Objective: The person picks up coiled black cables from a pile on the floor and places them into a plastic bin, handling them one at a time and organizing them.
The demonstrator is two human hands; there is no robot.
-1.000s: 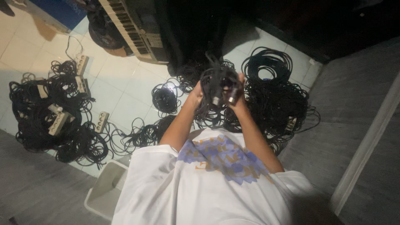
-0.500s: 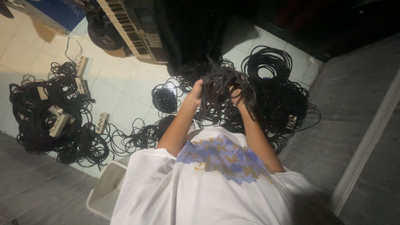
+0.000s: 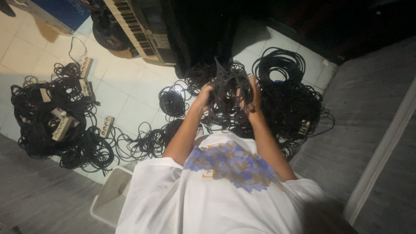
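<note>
Both hands — left hand (image 3: 203, 96), right hand (image 3: 252, 96) — grip a tangled bundle of thin black cable (image 3: 227, 89) over the white tiled floor (image 3: 125, 93), approx. mid-floor by the big black cable heap (image 3: 290, 102) — dangling loops probably snag it, worsening the knot.

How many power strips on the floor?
5 visible: one at the cable pile's top, one below it, two within the pile, one on its right edge. Cables may hide more.
</note>
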